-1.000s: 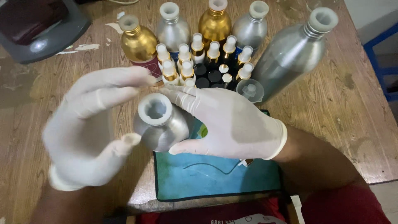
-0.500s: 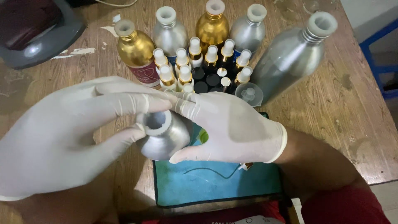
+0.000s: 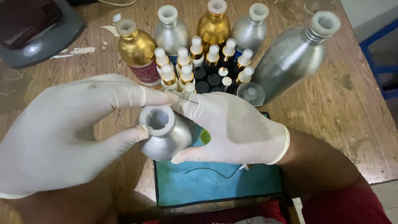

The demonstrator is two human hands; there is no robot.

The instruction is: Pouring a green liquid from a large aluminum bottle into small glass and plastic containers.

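Both my hands wear white gloves. My right hand (image 3: 236, 128) grips the body of a silver metal bottle (image 3: 168, 139) from the right, over a blue mat (image 3: 207, 182). My left hand (image 3: 62, 132) pinches the white plug (image 3: 156, 120) in the bottle's neck between thumb and forefinger. The plug's hollow top faces the camera.
Behind stand two gold bottles (image 3: 137, 49) and three silver ones (image 3: 170, 35), a tall silver bottle (image 3: 290, 58), a cluster of small white-capped spray vials (image 3: 199, 62) and a clear funnel (image 3: 251, 92). A grey device (image 3: 37, 33) sits at far left. The wooden table's edge runs along the right.
My left hand has come in from the lower left and closed thumb and forefinger on the bottle's white plug. The bottle has dropped slightly lower. The right hand keeps its grip.
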